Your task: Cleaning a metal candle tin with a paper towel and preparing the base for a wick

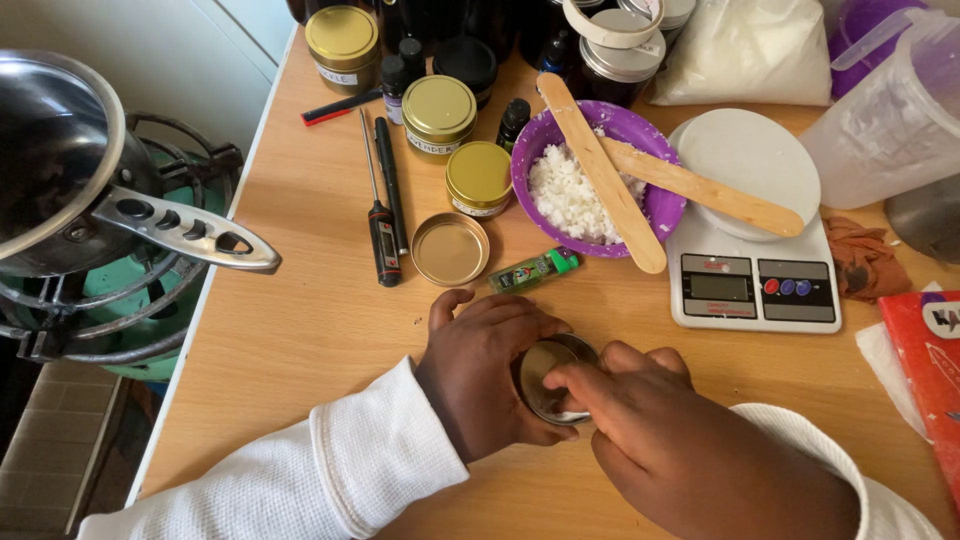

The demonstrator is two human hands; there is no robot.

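Head view, looking down on a wooden table (300,330). Low in the centre of the frame, the left hand (480,375) wraps around the side of a small open metal tin (548,385) that stands on the table, fingers curled to its wall and holding it. The right hand (650,425) comes in from the lower right, its fingertips (570,378) bent over the rim and reaching into the tin; whether they pinch anything inside cannot be told. Both arms wear white ribbed sleeves (350,470).

Just above the hands lies a green lighter (535,270), and to its left a gold lid (450,248), turned hollow side up. Left of the lid a black probe thermometer (382,225) and a black pen (390,180) lie side by side. Two closed gold-lidded tins (479,176) (438,112) stand above the lid, a third (342,40) at the upper left.

Centre top, a purple bowl (655,205) holds white wax flakes (568,195), with two wooden stirring sticks (600,165) (715,190) laid across it. Right of the bowl, a white digital kitchen scale (755,285) carries a white dish (750,165). A clear measuring jug (895,110) fills the upper right; a brown cloth (862,258) lies below it, and a red booklet (930,360) sits at the right edge.

At the left edge, off the table, a steel saucepan (60,150) rests on a green gas burner (150,290).
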